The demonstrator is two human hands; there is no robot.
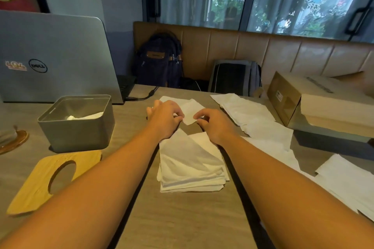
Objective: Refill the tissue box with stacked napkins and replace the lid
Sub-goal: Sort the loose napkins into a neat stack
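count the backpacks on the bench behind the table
2. A dark navy backpack stands against the bench back at the left end, near the laptop. A grey-black backpack sits to its right, lower, partly hidden by the table edge. Others could be hidden.

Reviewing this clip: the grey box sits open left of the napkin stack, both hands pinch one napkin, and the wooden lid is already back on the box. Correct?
Not quite. The head view shows the wooden lid lying flat on the table in front of the grey box, not on it. The rest holds: the box is open, left of the napkin stack, and the left hand and right hand pinch one napkin.
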